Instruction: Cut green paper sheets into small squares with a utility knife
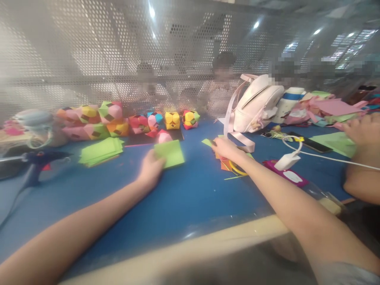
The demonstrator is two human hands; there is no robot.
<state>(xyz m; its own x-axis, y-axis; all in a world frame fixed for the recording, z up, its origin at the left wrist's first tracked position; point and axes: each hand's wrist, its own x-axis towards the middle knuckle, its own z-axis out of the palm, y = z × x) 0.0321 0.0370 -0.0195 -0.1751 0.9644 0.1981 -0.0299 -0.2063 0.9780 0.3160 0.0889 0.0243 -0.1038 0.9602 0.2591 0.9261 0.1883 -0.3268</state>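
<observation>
My left hand (151,168) grips a green paper square (170,153) by its left edge, just above the blue tabletop. On the right, my right hand (222,147) is closed at the fingertips on a small green paper piece (207,142). Under that wrist lie orange paper pieces (225,164) and a yellow loop (237,170), partly hidden by my forearm. A stack of green paper (101,152) rests left of my left hand. Behind the green square sits a pink folded paper piece (164,136).
Folded paper balls (111,113) line the back by a perforated metal screen (103,59). A glue gun (37,158) is at left. At right are a pink backpack (258,103), bottle (289,103), white charger (287,161) with cable, phone (310,142), paper heap (335,107) and another person's hand (363,128).
</observation>
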